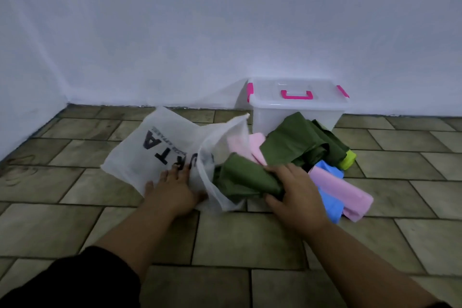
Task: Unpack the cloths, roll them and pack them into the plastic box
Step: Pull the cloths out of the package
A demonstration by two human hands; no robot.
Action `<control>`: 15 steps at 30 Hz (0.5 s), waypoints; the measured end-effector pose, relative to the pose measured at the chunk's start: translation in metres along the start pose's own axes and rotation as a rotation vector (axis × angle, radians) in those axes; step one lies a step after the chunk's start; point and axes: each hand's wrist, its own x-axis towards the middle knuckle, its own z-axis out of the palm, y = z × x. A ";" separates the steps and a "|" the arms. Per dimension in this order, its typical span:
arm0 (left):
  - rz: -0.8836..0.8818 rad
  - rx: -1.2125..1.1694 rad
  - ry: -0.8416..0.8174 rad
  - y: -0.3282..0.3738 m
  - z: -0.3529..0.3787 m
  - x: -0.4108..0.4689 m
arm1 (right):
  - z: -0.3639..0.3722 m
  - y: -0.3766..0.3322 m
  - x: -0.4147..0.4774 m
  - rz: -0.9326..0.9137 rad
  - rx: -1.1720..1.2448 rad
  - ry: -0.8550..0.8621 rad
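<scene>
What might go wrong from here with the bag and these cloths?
The right hand grips the green cloth in a bunch at the mouth of the white bag; if the left hand pressing the bag slips, the bag may drag along. The plastic box has its lid on, so rolled cloths cannot go in yet.

Cloths (300, 147) between bag (160, 147) and box (297, 105)

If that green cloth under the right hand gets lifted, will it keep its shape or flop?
Probably flop: the dark green fabric cloth is bunched in soft folds where the right hand grips it. Likely light too; one hand gathers it.
</scene>
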 end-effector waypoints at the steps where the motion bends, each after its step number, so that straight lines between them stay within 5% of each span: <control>1: -0.076 -0.016 -0.008 -0.001 -0.005 0.008 | -0.004 0.004 -0.007 0.012 -0.035 0.063; 4: -0.322 -0.124 -0.035 -0.001 -0.020 0.033 | -0.007 0.009 -0.027 0.020 -0.204 0.112; 9: -0.495 -0.349 -0.004 0.035 -0.040 0.060 | 0.012 0.001 -0.044 0.086 -0.389 -0.064; 12: -0.404 -0.505 0.255 0.061 -0.050 0.048 | 0.012 -0.006 -0.035 0.123 -0.429 -0.162; 15: -0.094 -0.671 0.410 0.088 -0.033 0.004 | -0.004 0.001 -0.022 0.127 -0.250 -0.123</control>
